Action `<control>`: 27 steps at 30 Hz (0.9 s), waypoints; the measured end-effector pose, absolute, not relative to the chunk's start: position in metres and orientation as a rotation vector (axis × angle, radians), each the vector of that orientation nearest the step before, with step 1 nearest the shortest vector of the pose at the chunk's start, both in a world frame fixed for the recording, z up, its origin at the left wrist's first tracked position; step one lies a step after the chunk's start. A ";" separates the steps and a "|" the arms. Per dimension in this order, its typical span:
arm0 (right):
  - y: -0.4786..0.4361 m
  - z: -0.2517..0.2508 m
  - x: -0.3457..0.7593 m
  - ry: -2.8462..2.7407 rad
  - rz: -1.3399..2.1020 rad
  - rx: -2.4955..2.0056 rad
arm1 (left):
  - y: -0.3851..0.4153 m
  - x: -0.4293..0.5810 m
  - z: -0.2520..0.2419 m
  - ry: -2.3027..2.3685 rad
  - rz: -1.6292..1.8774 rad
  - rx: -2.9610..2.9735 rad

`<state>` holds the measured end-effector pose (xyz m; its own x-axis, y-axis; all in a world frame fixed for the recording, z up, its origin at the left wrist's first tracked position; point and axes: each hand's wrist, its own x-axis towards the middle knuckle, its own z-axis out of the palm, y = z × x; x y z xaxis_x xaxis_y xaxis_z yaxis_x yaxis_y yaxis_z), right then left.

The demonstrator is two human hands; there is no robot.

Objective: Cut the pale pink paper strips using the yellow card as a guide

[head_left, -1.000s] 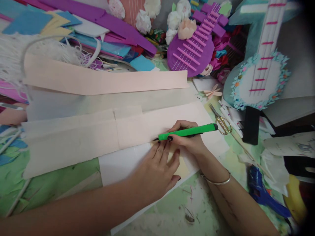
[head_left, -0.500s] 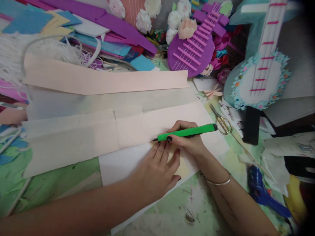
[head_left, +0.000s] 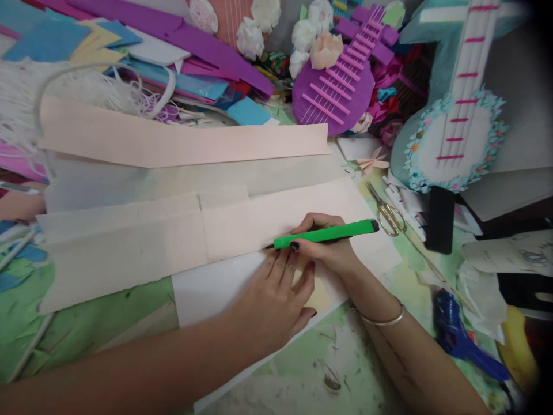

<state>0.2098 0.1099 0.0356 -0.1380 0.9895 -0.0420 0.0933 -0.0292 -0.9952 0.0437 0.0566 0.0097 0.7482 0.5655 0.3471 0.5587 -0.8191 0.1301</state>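
My right hand (head_left: 326, 242) is closed around a green utility knife (head_left: 326, 233) with a black end. Its thin dark tip touches the lower edge of a long pale peach paper sheet (head_left: 228, 230). Palm down, my left hand (head_left: 276, 294) lies on that sheet's edge and on the white sheet (head_left: 207, 288) beneath, fingers stretched out just left of my right hand. The peach sheet has a crease or seam across its middle. Whether the blade has gone through the paper is too fine to tell.
A peach strip (head_left: 185, 144) lies behind. Gold-handled scissors (head_left: 389, 216) and a blue glue gun (head_left: 462, 340) lie to the right. A purple paper guitar (head_left: 332, 86) and a teal one (head_left: 453, 132) stand at the back. Coloured sheets (head_left: 52, 37) and white shredded strands (head_left: 86, 89) fill the left.
The knife tip has shifted very slightly left along the paper's edge, with the whole view also drifting a little. Both hands keep the same hold and pose.
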 end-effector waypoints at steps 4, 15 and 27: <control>0.111 0.034 0.212 -1.328 1.312 -1.236 | 0.056 0.043 0.008 0.949 0.580 2.926; 0.111 0.031 0.214 -1.325 1.320 -1.251 | 0.056 0.043 0.009 0.935 0.550 2.909; 0.112 0.030 0.216 -1.310 1.328 -1.245 | 0.056 0.043 0.009 0.949 0.574 2.907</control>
<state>0.2155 0.1118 0.0300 -0.1221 0.9896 -0.0763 0.0630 -0.0690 -0.9956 0.0432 0.0564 0.0090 0.7460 0.5753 0.3355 0.5643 -0.8135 0.1403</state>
